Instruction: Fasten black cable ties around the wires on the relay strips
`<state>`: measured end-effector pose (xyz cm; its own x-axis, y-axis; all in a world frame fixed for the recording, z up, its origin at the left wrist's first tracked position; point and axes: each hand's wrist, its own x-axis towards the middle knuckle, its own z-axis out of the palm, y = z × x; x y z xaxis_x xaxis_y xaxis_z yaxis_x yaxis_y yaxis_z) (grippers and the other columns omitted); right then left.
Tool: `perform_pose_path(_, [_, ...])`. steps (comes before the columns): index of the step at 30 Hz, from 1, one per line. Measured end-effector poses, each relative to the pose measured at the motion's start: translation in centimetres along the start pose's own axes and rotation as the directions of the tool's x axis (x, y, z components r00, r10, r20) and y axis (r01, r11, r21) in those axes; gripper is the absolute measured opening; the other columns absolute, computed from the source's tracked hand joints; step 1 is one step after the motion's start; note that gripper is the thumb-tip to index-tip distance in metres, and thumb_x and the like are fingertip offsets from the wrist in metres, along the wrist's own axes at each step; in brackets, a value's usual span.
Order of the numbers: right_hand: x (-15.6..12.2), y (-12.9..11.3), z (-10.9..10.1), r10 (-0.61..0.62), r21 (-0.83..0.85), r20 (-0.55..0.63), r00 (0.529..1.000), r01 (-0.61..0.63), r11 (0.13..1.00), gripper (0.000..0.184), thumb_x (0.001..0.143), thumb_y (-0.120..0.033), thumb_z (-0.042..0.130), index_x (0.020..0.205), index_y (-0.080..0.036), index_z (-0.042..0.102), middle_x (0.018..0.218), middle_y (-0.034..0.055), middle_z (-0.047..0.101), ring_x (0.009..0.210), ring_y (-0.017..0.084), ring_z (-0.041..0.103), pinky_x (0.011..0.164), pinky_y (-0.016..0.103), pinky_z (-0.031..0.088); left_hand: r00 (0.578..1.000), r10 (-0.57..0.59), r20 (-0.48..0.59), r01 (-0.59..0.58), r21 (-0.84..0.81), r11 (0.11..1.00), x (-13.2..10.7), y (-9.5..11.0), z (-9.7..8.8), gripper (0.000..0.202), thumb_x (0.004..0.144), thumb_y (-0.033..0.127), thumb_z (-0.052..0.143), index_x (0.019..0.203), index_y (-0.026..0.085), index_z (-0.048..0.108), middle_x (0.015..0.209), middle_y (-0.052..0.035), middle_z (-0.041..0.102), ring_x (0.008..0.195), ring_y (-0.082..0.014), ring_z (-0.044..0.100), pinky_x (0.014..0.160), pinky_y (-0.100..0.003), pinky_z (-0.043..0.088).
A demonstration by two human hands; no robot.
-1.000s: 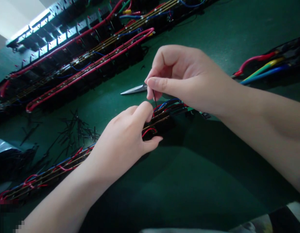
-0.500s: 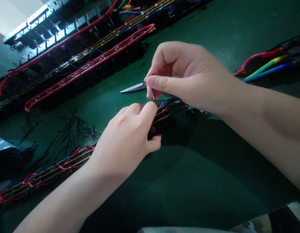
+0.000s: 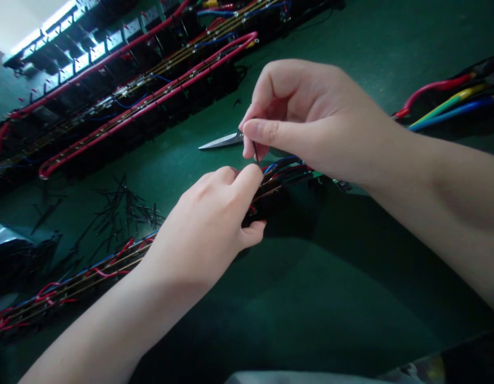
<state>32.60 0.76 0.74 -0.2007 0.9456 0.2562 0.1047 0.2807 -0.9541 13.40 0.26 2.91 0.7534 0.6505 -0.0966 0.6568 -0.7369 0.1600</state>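
My left hand [image 3: 215, 208] is closed around a long black strip [image 3: 271, 200] carrying brass-coloured rods and red and blue wires. Its thumb presses the near side, while the other fingers are mostly hidden over the far side. Above it, my right hand [image 3: 299, 114] pinches the end of a thin black cable tie [image 3: 256, 152] between thumb and forefinger. The tie runs down to the strip beside my left forefinger. A pointed scissor blade [image 3: 221, 142] sticks out to the left behind my right fingers; whether that hand holds the scissors or they lie on the table cannot be told.
Larger wired assemblies [image 3: 151, 101] with red cables lie across the back left of the green table [image 3: 331, 298]. Loose black tie pieces [image 3: 125, 210] are scattered left of my left hand, near a plastic bag [image 3: 15, 250]. Thick red, yellow-green and blue cables [image 3: 447, 109] lie at right.
Very little differs: the whole view has shifted slightly, and my right hand sits a touch higher and further right, still pinching the cable tie. My left hand keeps its grip.
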Motion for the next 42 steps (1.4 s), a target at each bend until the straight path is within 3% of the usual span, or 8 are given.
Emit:
perform_pose_path(4, [0.1, -0.2, 0.1, 0.010, -0.028, -0.031, 0.999, -0.011, 1.000, 0.021, 0.093, -0.008, 0.067, 0.080, -0.021, 0.056, 0.075, -0.0070, 0.065, 0.073, 0.008, 0.067, 0.070, 0.020, 0.058, 1.000, 0.006, -0.004, -0.006, 0.003, 1.000, 0.1, 0.0, 0.0, 0.023, 0.079, 0.026, 0.072, 0.094, 0.022, 0.055, 0.083, -0.0007, 0.057, 0.077, -0.0189, 0.059, 0.070, -0.028, 0.047])
perform_pose_path(10, [0.2, -0.1, 0.3, -0.005, -0.018, -0.035, 0.999, 0.004, 1.000, 0.024, 0.092, -0.002, 0.065, 0.078, -0.019, 0.056, 0.073, -0.0074, 0.065, 0.070, 0.007, 0.068, 0.066, 0.018, 0.057, 1.000, 0.000, -0.010, 0.000, -0.002, 1.000, 0.1, 0.2, -0.1, 0.023, 0.077, 0.025, 0.070, 0.096, 0.021, 0.058, 0.084, -0.0008, 0.059, 0.078, -0.0188, 0.059, 0.074, -0.029, 0.049])
perform_pose_path(22, [0.1, -0.2, 0.3, -0.012, -0.024, -0.024, 1.000, 0.011, 1.000, 0.023, 0.093, -0.004, 0.065, 0.079, -0.020, 0.057, 0.074, -0.0068, 0.065, 0.072, 0.006, 0.068, 0.068, 0.017, 0.058, 1.000, -0.009, 0.010, 0.009, 0.015, 1.000, 0.2, 0.5, 0.0, 0.022, 0.077, 0.023, 0.069, 0.097, 0.021, 0.059, 0.087, -0.0030, 0.059, 0.084, -0.0218, 0.061, 0.075, -0.031, 0.050])
perform_pose_path(29, [0.3, 0.2, 0.1, -0.086, 0.012, -0.003, 0.996, 0.086, 0.996, 0.022, 0.092, 0.000, 0.064, 0.082, -0.017, 0.055, 0.075, -0.0059, 0.062, 0.070, 0.005, 0.065, 0.065, 0.015, 0.055, 1.000, 0.001, 0.013, -0.002, 0.079, 0.997, 0.2, 1.0, 0.1, 0.021, 0.081, 0.023, 0.065, 0.101, 0.020, 0.059, 0.087, -0.0043, 0.058, 0.086, -0.0239, 0.061, 0.079, -0.034, 0.052])
perform_pose_path(42, [0.2, 0.1, 0.3, -0.039, 0.001, -0.016, 0.999, 0.039, 0.999, 0.020, 0.093, -0.001, 0.063, 0.082, -0.016, 0.055, 0.073, -0.0072, 0.059, 0.069, 0.004, 0.066, 0.065, 0.014, 0.054, 0.998, 0.044, 0.036, -0.047, 0.092, 0.995, 0.0, 0.5, -0.1, 0.022, 0.085, 0.019, 0.066, 0.105, 0.021, 0.058, 0.087, -0.0032, 0.059, 0.084, -0.0234, 0.062, 0.077, -0.033, 0.051])
